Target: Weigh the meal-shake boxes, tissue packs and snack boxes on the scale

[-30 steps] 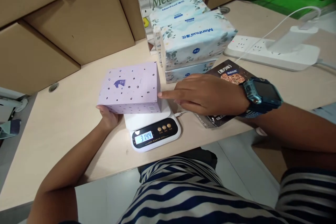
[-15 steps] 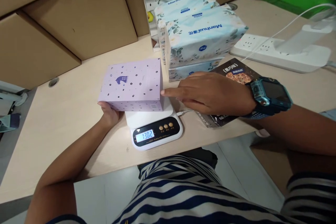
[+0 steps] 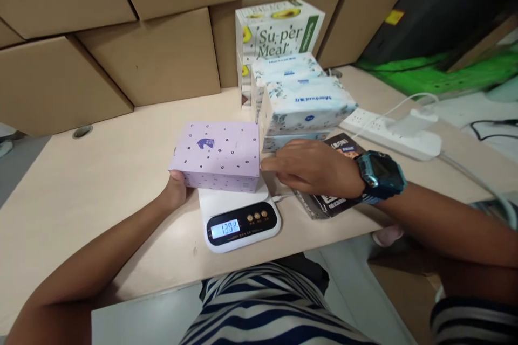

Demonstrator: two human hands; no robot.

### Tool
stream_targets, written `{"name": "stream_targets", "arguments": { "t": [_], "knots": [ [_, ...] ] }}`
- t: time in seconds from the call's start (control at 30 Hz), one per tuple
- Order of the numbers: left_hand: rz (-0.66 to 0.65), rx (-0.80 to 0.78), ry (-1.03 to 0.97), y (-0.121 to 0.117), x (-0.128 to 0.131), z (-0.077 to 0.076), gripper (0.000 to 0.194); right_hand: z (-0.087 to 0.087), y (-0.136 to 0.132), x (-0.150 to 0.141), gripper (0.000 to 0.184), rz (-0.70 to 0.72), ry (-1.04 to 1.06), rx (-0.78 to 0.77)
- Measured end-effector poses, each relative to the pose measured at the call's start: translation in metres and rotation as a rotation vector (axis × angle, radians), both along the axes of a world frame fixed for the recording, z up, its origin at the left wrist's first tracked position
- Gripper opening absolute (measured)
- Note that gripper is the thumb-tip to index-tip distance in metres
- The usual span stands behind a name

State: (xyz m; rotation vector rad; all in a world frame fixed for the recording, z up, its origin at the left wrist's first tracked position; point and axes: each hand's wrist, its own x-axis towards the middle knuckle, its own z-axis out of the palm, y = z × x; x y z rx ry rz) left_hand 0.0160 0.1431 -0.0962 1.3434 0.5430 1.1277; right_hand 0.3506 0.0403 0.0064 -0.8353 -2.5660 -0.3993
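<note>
A lilac cardboard box [image 3: 222,153] with small dark rings and a purple horse-head logo rests on a white digital scale [image 3: 232,199], covering most of its pan. My left hand [image 3: 177,190] grips the box's left front corner, the thumb on the near side and the other fingers hidden behind it. At the box's right edge is my right hand [image 3: 319,167], its fingers curled and the index fingertip against or very close to the side. Nothing shows in those fingers. The lit display [image 3: 225,228] seems to read 13.02, slightly blurred.
Packs of Manhua tissues [image 3: 309,102] are stacked behind my right hand, before a "Su-per Meal" carton [image 3: 279,29]. Under my right forearm lies a dark food package [image 3: 343,207]. A power strip [image 3: 399,135] with cables sits at right. Brown cardboard boxes [image 3: 162,59] line the back.
My head view has shifted, showing more of the back boxes. The right index finger, stretched out before, is now more bent. My left hand keeps its grip on the lilac box.
</note>
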Motion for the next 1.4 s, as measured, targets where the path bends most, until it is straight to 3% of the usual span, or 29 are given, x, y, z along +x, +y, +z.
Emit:
{"name": "stream_targets", "arguments": {
  "t": [0.17,0.3,0.43,0.6,0.77,0.87,1.03,1.17,1.27,1.33,1.4],
  "knots": [
    [-0.041,0.077,0.046,-0.007,0.001,0.013,0.105,0.007,0.003,0.000,0.026,0.065,-0.007,0.009],
    [-0.042,0.067,0.022,-0.008,0.002,0.016,0.105,0.008,-0.005,0.003,0.031,0.007,-0.031,0.011],
    [-0.047,0.083,0.036,-0.007,0.003,0.014,0.103,0.002,-0.014,0.003,0.036,-0.039,-0.007,0.019],
    [-0.054,0.136,0.114,-0.012,0.007,0.023,0.106,-0.010,-0.015,-0.001,0.031,-0.059,0.073,-0.006],
    [-0.042,0.065,0.115,-0.010,0.006,0.026,0.111,-0.010,-0.010,-0.007,0.026,-0.059,0.066,0.110],
    [-0.018,0.099,0.212,-0.004,-0.003,0.034,0.116,-0.003,-0.009,-0.011,0.023,-0.062,0.038,0.174],
    [-0.127,0.227,0.391,-0.004,-0.019,0.074,0.131,0.005,-0.008,-0.010,0.019,-0.104,-0.010,0.244],
    [-0.046,0.238,0.366,-0.011,-0.026,0.125,0.130,0.002,-0.007,-0.005,0.017,-0.200,0.053,0.277],
    [-0.035,0.297,0.515,-0.007,-0.027,0.167,0.128,-0.001,-0.010,-0.002,0.019,-0.222,0.110,0.229],
    [-0.024,0.322,0.702,-0.002,-0.022,0.194,0.113,-0.002,-0.012,-0.001,0.019,-0.215,0.123,0.208],
    [0.020,0.272,0.775,0.003,-0.014,0.217,0.079,-0.003,-0.014,0.000,0.019,-0.219,0.124,0.193]
  ]
}}
